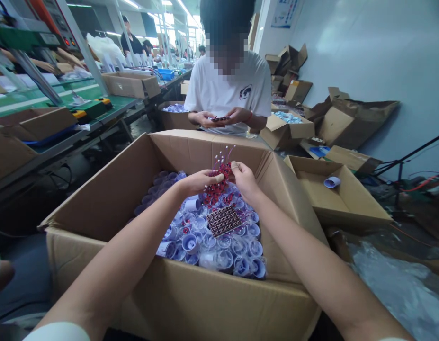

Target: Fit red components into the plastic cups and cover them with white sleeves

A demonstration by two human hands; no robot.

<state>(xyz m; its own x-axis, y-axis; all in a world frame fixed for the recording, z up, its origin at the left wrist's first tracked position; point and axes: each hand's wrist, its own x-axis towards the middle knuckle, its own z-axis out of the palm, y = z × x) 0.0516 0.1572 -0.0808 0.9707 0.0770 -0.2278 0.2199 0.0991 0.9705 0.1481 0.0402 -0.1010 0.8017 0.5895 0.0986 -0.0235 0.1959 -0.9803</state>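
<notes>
Over my head view, I had the left hand pinching a cluster of small red parts with thin wires, above the cups in the large carton. The right hand pinched its edge, on which piece I could not tell. A firm left grip and gentle right fingers looked best for sparing the wires. The gridded panel lay just below; both forearms crossed the near wall, leaving freer room upward than sideways.

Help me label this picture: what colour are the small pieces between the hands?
The small pieces are mostly red; the head view shows it best.
</notes>
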